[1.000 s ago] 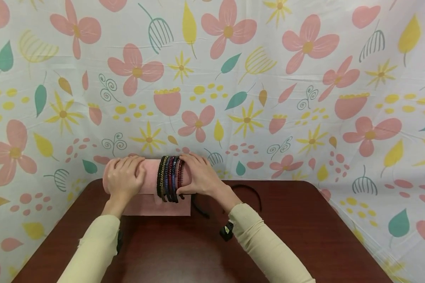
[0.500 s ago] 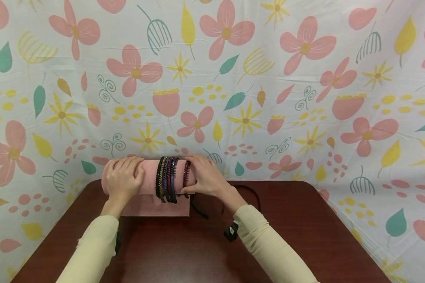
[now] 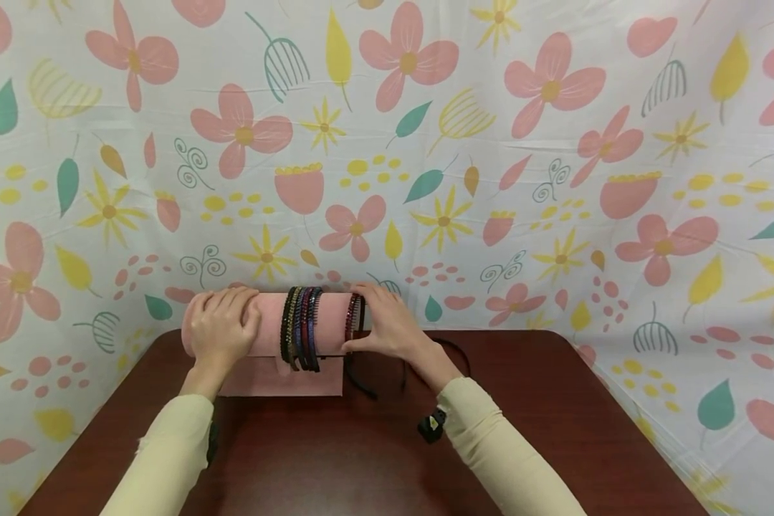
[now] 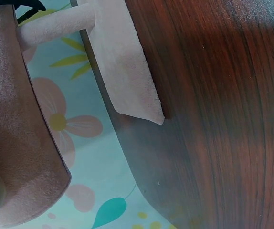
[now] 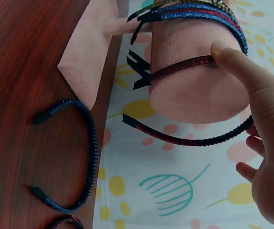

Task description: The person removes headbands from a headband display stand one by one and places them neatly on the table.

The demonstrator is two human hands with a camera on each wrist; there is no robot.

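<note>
A pink, plush-covered roll stand (image 3: 267, 326) lies sideways at the back of the table. My left hand (image 3: 222, 326) grips its left end, fingers curled over the top. Several glittery headbands (image 3: 301, 326) in black, gold, blue and red sit around the middle of the roll. At its right end, my right hand (image 3: 390, 322) holds a red headband (image 3: 351, 315) between thumb and fingers. In the right wrist view my thumb presses that red headband (image 5: 182, 67). A red strip (image 5: 189, 141) hangs past the roll's end; I cannot tell whether it is a second headband.
A dark blue toothed headband (image 5: 93, 152) lies on the dark wooden table (image 3: 522, 430), right of the stand's base (image 3: 284, 378). Another dark headband (image 3: 456, 352) lies farther right, partly behind my right wrist. A flowered cloth (image 3: 387, 143) hangs behind the table.
My right hand has moved right, drawing the red headband away from the others to the roll's right end. My left hand keeps its grip on the stand.
</note>
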